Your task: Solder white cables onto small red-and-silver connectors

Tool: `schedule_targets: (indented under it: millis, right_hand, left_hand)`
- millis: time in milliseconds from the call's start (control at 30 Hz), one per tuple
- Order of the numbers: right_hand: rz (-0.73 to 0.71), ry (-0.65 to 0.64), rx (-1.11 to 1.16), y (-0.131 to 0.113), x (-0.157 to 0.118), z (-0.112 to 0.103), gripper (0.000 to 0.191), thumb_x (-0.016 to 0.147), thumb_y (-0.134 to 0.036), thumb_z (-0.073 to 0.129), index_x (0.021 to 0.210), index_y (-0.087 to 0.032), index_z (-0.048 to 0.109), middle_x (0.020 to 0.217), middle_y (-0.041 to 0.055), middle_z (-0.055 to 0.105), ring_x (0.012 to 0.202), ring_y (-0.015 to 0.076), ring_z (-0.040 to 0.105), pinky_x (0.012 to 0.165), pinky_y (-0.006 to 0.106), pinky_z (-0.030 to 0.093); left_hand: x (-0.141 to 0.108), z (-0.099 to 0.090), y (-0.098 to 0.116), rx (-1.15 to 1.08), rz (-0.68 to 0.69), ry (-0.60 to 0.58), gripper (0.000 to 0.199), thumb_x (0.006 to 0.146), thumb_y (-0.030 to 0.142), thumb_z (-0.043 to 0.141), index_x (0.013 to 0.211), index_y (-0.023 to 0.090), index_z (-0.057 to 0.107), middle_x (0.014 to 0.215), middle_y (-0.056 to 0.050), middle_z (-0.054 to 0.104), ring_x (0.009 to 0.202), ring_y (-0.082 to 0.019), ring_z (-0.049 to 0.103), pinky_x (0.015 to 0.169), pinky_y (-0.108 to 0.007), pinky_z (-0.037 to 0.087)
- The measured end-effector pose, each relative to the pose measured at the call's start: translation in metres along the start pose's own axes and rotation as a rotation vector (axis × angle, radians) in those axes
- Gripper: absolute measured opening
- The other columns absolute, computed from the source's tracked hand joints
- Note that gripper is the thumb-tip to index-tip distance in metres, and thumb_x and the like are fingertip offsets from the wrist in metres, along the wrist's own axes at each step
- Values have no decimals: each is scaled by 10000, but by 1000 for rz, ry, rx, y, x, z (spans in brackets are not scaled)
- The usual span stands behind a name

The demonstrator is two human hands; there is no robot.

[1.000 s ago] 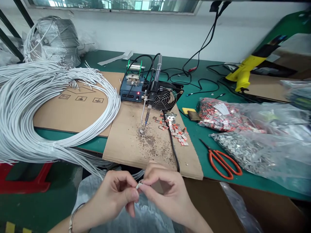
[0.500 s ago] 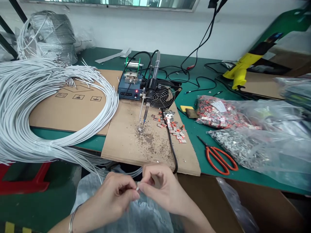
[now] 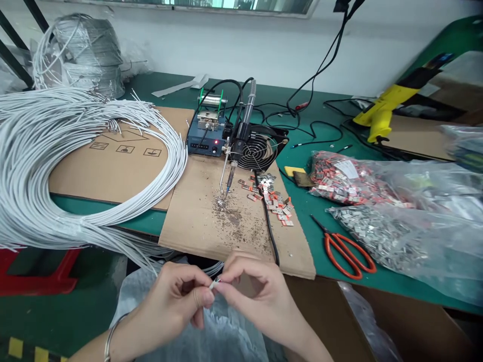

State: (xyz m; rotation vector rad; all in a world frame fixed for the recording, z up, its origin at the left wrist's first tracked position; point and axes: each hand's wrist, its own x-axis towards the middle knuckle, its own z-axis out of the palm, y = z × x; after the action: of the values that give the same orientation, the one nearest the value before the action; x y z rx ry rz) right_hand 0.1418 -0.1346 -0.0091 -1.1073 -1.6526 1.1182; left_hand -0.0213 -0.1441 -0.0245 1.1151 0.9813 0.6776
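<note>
My left hand (image 3: 181, 299) pinches a short end of white cable (image 3: 214, 284) between thumb and index finger, above my lap. Against it, my right hand (image 3: 252, 286) is closed in a pinch at the cable's tip; a tiny bit shows at those fingertips, too small to name. Beyond my hands, a soldering iron (image 3: 240, 138) stands tip down over the cardboard (image 3: 196, 221), beside a blue soldering unit (image 3: 206, 138) with a solder spool (image 3: 212, 100). Small metal and orange pieces (image 3: 277, 203) lie scattered to the iron's right.
A large bundle of white cables (image 3: 26, 186) covers the left side. Orange-handled scissors (image 3: 349, 254), a bag of red pieces (image 3: 339, 176) and a bag of metal pieces (image 3: 381, 236) lie at the right. A black fan (image 3: 258, 151) stands behind the iron; a black cord (image 3: 269, 231) crosses the cardboard.
The bench scene has shifted slightly right in the view. My fingers have moved a little around the cable end, and more of its white length shows between them.
</note>
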Motion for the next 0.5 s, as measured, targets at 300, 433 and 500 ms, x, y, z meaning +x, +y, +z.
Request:
schedule_targets:
  millis: [300,433,500]
  right_hand:
    - [-65,47,-49,2,-3,0,105,720,-126,599,632,-178,573,576,13,573,542,147,507,518,276,395]
    - [-83,6,-68,-1,-2,-3,148,747,-122,584,611,-178,571,568,10,566,541,144,515,513,275,391]
    - [-171,41,-37,0,-4,1,148,737,-90,576,625,-185,567,579,8,552,546,146,521,521,283,392]
  left_hand:
    - [1,0,-1,57,60,17,253,784,337,577,655,121,606,494,13,511,402,-88,518,411,-166,365]
    - [2,0,3,57,57,7,257,779,344,592,649,122,603,491,24,493,395,-76,509,396,-155,361]
    - [3,2,1,-103,-19,-43,308,728,410,634,625,129,563,464,32,488,347,-68,478,343,-143,334]
